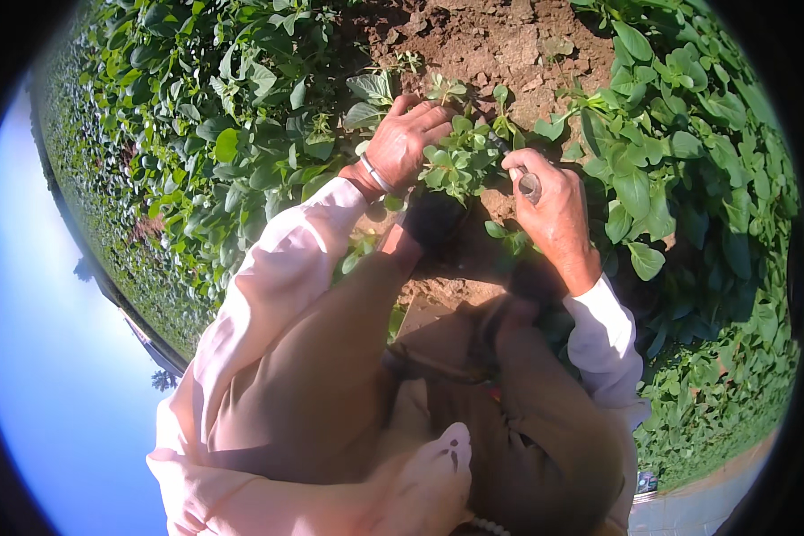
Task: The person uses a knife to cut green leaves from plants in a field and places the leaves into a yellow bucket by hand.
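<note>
My left hand [404, 143], with a pale bangle at the wrist, has its fingers curled into a low leafy plant [463, 159] with small rounded leaves. Its fingertips are partly hidden among the leaves. My right hand [552, 207] is wrapped round a small hand tool [530, 187] with a round, worn handle. The tool's dark metal end points up and left toward the plant. Leaves and shade hide much of the metal, so its exact shape does not show. Both hands are close to the ground, the plant between them.
Dense broad-leaved crop rows stand on the left [232, 116] and right [652, 161]. A strip of reddish-brown cloddy soil [482, 45] runs between them. My bent knees [322, 366] and feet are close below the hands, partly shading the ground.
</note>
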A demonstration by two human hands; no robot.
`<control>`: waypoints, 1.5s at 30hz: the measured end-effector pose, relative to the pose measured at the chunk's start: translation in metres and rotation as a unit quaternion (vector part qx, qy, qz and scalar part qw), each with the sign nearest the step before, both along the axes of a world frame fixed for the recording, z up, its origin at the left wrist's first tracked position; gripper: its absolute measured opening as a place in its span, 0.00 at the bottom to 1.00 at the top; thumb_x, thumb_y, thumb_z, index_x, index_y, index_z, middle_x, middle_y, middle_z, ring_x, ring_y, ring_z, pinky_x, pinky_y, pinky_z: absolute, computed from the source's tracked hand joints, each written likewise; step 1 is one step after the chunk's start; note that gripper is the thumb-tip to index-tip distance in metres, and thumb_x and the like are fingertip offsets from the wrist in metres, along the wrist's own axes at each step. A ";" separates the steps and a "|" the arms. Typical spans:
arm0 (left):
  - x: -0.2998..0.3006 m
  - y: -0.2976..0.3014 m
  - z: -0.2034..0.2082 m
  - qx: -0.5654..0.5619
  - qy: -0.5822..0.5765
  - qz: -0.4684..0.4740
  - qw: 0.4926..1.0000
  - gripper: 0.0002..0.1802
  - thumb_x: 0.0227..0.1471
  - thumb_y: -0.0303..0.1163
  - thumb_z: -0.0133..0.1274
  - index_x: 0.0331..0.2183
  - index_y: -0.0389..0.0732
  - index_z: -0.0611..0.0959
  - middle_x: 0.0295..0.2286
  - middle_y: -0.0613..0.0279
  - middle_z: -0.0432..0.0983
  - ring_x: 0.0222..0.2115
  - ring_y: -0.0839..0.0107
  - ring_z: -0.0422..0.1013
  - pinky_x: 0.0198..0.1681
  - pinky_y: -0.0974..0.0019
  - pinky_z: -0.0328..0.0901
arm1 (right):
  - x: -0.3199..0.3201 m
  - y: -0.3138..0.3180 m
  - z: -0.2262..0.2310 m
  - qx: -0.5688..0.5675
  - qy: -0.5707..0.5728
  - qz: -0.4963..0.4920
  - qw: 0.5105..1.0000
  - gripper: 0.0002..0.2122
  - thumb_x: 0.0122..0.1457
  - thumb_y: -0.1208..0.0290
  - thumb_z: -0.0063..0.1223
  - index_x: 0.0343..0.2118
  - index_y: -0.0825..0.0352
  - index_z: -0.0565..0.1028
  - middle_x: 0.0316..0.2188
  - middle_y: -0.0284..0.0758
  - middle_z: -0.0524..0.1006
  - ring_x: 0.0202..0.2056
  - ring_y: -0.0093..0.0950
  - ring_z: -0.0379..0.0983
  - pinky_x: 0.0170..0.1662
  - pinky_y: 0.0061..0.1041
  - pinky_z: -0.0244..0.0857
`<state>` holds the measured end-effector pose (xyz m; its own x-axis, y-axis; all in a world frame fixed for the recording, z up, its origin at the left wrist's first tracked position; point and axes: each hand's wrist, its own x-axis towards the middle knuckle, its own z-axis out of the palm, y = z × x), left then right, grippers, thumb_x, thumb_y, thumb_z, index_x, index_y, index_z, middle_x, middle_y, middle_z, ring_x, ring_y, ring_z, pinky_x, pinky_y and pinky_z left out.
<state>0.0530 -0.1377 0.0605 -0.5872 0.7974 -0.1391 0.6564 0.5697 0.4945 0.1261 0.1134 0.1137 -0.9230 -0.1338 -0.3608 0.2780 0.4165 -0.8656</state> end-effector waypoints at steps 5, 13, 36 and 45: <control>0.015 -0.016 0.019 0.042 -0.004 0.059 0.997 0.29 0.36 0.33 0.60 0.44 0.37 0.74 0.39 0.52 0.72 0.38 0.51 0.69 0.42 0.56 0.63 | -0.010 -0.008 0.005 -0.029 -0.007 -0.018 0.999 0.11 0.45 0.85 0.53 0.33 0.66 0.73 0.16 0.41 0.71 0.18 0.38 0.70 0.23 0.30 0.62; -0.027 -0.048 0.031 -0.016 0.041 0.220 0.974 0.39 0.30 0.26 0.64 0.49 0.38 0.71 0.52 0.48 0.62 0.41 0.46 0.70 0.43 0.52 0.68 | -0.021 -0.028 0.014 -0.048 0.033 -0.029 0.998 0.11 0.47 0.84 0.53 0.34 0.65 0.74 0.20 0.42 0.74 0.22 0.40 0.74 0.25 0.31 0.62; -0.010 -0.069 0.004 -0.100 0.108 0.254 0.956 0.31 0.34 0.34 0.62 0.44 0.39 0.74 0.40 0.55 0.72 0.42 0.54 0.69 0.47 0.49 0.57 | -0.088 -0.061 0.002 -0.007 0.036 0.057 0.998 0.09 0.46 0.82 0.52 0.32 0.66 0.75 0.18 0.43 0.74 0.22 0.42 0.73 0.28 0.35 0.65; -0.011 -0.067 0.035 -0.136 0.015 0.234 0.963 0.30 0.32 0.24 0.57 0.44 0.39 0.74 0.41 0.52 0.71 0.37 0.52 0.71 0.40 0.53 0.64 | -0.096 -0.098 -0.024 -0.012 0.037 0.070 0.997 0.10 0.47 0.81 0.54 0.34 0.64 0.74 0.19 0.44 0.75 0.25 0.46 0.74 0.28 0.39 0.65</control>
<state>0.0424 -0.2047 0.0957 -0.8806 0.3806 -0.2823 0.3076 0.9123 0.2704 0.0304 0.0158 0.0894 -0.9185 -0.2709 -0.2881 0.1539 0.4264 -0.8913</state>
